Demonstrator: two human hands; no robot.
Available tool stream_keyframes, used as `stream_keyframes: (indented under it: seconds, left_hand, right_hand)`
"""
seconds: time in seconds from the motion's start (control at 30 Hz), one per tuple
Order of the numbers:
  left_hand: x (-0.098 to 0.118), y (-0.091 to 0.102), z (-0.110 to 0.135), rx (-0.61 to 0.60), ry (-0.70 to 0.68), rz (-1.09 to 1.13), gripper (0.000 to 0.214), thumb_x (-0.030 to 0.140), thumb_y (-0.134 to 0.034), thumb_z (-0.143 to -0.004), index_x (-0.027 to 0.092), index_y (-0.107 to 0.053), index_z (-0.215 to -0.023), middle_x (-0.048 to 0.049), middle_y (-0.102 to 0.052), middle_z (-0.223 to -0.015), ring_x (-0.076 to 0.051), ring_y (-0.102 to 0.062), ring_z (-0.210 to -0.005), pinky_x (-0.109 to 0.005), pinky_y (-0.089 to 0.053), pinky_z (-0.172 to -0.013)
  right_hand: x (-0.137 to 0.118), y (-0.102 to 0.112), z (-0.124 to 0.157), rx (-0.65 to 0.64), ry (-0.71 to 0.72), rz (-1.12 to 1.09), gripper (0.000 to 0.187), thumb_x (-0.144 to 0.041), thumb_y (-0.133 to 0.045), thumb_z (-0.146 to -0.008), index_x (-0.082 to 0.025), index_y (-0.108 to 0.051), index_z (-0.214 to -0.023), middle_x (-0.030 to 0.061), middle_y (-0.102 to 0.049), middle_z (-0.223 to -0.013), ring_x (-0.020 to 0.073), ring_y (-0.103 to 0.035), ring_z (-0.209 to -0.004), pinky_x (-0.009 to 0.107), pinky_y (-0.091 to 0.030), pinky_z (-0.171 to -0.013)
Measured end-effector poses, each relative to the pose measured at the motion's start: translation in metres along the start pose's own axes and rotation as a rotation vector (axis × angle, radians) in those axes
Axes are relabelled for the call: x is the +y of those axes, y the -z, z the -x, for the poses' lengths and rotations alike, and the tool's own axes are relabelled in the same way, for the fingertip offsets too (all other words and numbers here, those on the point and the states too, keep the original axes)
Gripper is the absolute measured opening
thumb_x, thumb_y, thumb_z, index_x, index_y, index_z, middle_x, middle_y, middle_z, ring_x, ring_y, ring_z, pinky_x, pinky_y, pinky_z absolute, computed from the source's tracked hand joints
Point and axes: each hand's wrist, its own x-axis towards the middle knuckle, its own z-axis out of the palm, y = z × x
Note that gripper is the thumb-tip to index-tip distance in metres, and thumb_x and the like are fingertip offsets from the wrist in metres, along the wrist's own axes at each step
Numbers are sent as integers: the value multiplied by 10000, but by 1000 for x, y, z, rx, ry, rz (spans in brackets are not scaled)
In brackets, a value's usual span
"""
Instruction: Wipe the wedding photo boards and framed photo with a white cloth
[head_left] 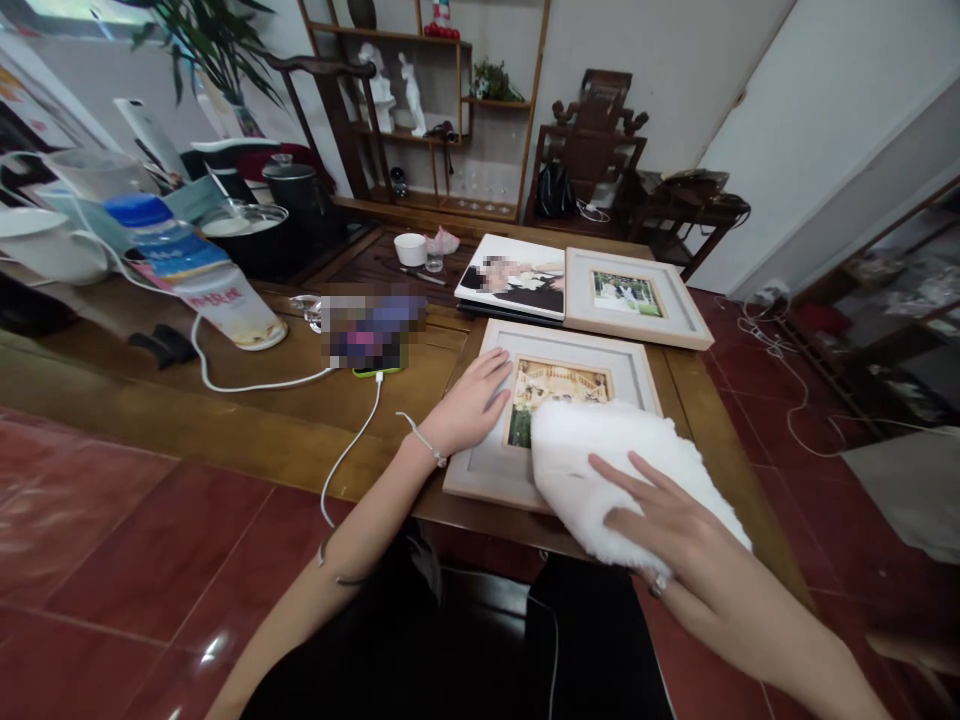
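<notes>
A picture frame (480, 468) with a pale wooden border and wide mat lies flat at the table's near edge. My left hand (466, 405) rests on its left side, fingers stretched out. A fluffy white cloth (600, 440) covers the frame's lower right part and hides some of the photo (556, 378). My right hand (671, 525) grips this cloth from above, with part of the fingers sunk into it. Just behind, a second frame (679, 300) lies beside a photo panel (517, 275) stacked on something dark.
On the table's left are a blue-capped bottle (202, 275), a white mug (52, 245), a dark pot (247, 240) and a phone (375, 335) on a white cable (345, 465). A small white cup (409, 249) stands farther back. Chairs and shelves line the wall.
</notes>
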Motion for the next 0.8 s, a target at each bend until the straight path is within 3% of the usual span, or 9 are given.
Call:
stream_keyframes:
  seconds: [0.1,0.27,0.4,0.6,0.8]
  left_hand:
    - [-1,1,0,-14,-11,-5,435,253,-406,-943,118,-490,-1348,-161,-450,-1466,-272,-331,-1418,-502,-290,-1171]
    - [-1,3,-1,-49,-6,3,468,262,-401,-947,50,-470,-1359,-201,-430,-1470,-273,-307,-1428,-477,-274,-1181]
    - [0,2,-2,-49,-9,7,453,253,-402,-945,63,-480,-1348,-198,-427,-1474,-270,-307,-1428,-488,-279,-1175]
    - [-1,2,-2,-54,5,-7,448,240,-416,-942,72,-477,-1353,-186,-416,-1487,-260,-299,-1433,-459,-263,-1189]
    - [-1,4,-2,-75,20,-14,460,229,-423,-942,37,-473,-1358,-191,-407,-1493,-253,-287,-1439,-447,-249,-1194]
  right_hand:
    - [11,-2,-4,33,-9,13,452,-50,-430,-715,-226,-598,-1096,89,-619,-1297,234,-345,-1389,505,-300,-1141]
    - [68,-14,-30,234,-140,168,373,-99,-385,-836,-141,-561,-1162,189,-613,-1266,283,-391,-1361,573,-279,-1125]
    - [94,-17,-43,325,-234,240,369,-93,-379,-842,-140,-537,-1172,190,-636,-1216,300,-397,-1356,578,-301,-1108]
    - [70,-22,-37,230,-112,257,402,-90,-429,-759,-200,-558,-1123,159,-629,-1260,276,-375,-1371,583,-277,-1117]
    - [45,-22,-24,193,-2,194,392,-86,-396,-787,-227,-551,-1118,112,-678,-1185,250,-405,-1355,560,-311,-1109]
